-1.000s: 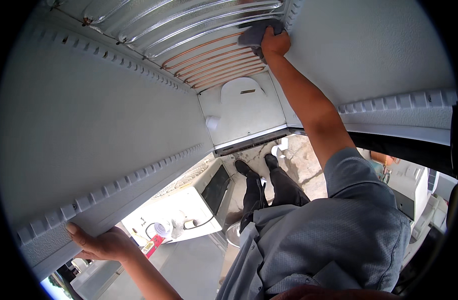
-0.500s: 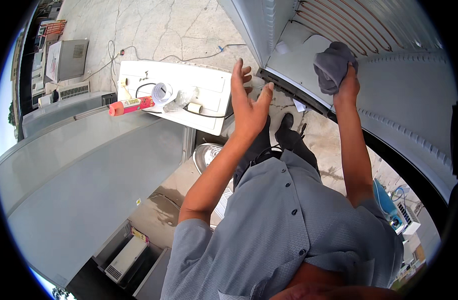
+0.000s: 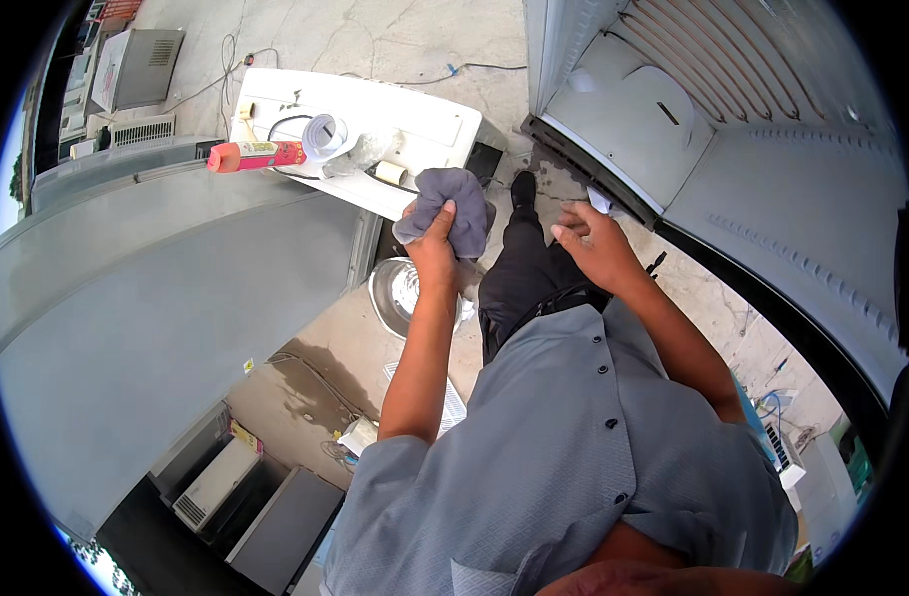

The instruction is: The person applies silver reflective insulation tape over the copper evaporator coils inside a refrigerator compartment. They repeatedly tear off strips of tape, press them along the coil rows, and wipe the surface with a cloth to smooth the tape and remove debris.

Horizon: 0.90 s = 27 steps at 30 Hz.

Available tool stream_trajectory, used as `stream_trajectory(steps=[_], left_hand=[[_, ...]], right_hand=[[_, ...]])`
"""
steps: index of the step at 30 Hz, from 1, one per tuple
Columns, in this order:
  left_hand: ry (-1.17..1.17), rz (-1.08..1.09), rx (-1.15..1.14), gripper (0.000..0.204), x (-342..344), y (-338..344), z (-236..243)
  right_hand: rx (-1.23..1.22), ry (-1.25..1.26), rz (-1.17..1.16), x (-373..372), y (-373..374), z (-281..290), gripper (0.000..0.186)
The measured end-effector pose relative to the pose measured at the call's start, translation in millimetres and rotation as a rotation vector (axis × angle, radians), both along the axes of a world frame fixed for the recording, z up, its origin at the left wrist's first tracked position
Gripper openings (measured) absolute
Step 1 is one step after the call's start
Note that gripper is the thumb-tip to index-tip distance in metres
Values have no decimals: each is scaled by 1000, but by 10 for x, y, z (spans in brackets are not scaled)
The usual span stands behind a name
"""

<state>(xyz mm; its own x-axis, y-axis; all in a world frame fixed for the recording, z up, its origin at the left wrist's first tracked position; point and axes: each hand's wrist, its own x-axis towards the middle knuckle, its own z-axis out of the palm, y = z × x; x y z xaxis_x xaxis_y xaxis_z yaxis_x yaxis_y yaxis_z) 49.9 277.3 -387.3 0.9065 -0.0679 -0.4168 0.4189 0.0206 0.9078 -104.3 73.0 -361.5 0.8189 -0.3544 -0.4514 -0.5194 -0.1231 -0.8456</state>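
A grey cloth [image 3: 456,211] is bunched up in my left hand [image 3: 434,243], which grips it with the thumb on top, above a metal basin. Nothing shows in my right hand [image 3: 602,248]; its fingers are loosely bent and apart, in front of my waist. To the right stands an opened cabinet [image 3: 613,99] with copper tubes along its inner wall and a pale round patch on its white panel. My right hand is a little short of its dark lower edge.
On a white panel-topped unit [image 3: 435,124] lie a red bottle [image 3: 256,156], a roll of white tape [image 3: 325,136] and a clear plastic bag [image 3: 367,151]. The metal basin [image 3: 387,298] stands on the floor. A large grey cabinet [image 3: 156,328] fills the left; a cable crosses the concrete behind.
The grey cloth has passed from my right hand to my left. My right hand has come out of the cabinet toward my waist, and my left hand has moved down and left.
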Motion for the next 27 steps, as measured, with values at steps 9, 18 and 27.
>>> stream_trajectory(steps=[9,18,27], left_hand=[[-541,-412,989,76,777,26,-172],[-798,-604,1318,74,451,-160,-447],[-236,-1054,623,32,-778,54,-823]], right_hand=[[-101,118,-268,-787,-469,-51,45],[-165,188,-339,-1062,-771,-289,43],[-422,394,-790,-999,-2028,-2689,27]])
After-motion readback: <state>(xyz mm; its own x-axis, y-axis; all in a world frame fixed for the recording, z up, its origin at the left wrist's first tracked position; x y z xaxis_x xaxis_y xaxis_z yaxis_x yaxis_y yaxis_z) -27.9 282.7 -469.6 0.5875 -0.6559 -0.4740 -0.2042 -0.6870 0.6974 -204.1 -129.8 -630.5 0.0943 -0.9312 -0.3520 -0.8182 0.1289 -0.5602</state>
